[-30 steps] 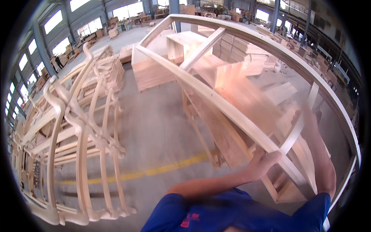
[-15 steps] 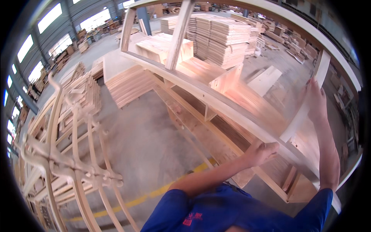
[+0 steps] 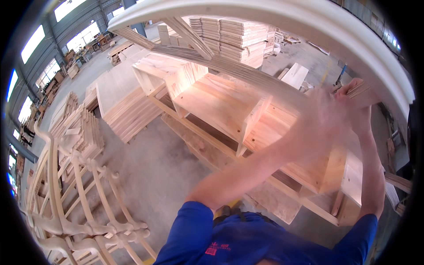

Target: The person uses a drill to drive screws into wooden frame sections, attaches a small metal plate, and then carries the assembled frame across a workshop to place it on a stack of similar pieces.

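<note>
A large curved wooden frame [image 3: 309,22] arches across the top of the view, with a straight inner rail [image 3: 229,66] and slanted struts under it. My right hand [image 3: 358,104] is raised at the frame's right end, fingers closed round a short strut there. My left hand [image 3: 324,119] is a blur just left of the right one, close under the rail; its grip cannot be made out. Both blue-sleeved arms reach up from the lower edge.
Open pale wooden box units [image 3: 212,101] lie on pallets below the frame. Stacked boards [image 3: 238,37] stand behind them and flat panels [image 3: 128,115] to the left. Several carved curved frames [image 3: 75,194] lean together at lower left. Grey concrete floor [image 3: 163,168] lies between.
The frame has swung higher and closer overhead. My left hand has moved up and to the right, toward my right hand. The view has tilted toward the box units.
</note>
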Demonstrator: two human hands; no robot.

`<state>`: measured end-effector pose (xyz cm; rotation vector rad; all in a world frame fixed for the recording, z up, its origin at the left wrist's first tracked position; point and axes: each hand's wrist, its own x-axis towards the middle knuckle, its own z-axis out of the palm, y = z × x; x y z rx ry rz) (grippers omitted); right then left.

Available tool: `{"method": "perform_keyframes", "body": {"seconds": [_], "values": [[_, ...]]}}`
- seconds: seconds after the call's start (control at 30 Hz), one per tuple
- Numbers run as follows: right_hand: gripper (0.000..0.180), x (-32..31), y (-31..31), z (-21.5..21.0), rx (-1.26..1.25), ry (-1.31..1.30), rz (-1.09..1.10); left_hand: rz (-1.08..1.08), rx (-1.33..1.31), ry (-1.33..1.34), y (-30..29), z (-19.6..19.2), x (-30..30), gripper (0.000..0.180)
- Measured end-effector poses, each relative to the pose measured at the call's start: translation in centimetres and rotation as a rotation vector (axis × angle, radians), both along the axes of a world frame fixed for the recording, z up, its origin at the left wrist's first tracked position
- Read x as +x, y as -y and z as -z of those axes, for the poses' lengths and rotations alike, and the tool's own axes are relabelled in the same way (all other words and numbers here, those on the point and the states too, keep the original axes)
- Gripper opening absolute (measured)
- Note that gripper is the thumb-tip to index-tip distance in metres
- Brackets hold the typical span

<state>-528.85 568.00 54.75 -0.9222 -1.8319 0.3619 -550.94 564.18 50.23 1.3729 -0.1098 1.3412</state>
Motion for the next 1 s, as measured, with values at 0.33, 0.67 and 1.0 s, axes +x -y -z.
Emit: {"method": "perform_keyframes", "body": {"seconds": [0.33, 0.67, 1.0], "values": [[0.030, -5.4, -9.6, 9.5, -0.127, -0.212, -0.502, 0.250, -0.268, 0.359, -5.4, 2.3, -6.6, 0.049], [0.035, -3.3, -8.7, 11.1, 0.383, 0.569, 0.025, 0.255, -0.601, 0.094, -6.9, 12.0, -7.8, 0.082], [0.031, -6.2, -5.1, 16.5, 0.291, 0.488, 0.220, 0.395, -0.759, -0.361, -3.5, 16.0, -13.2, 0.082]]}}
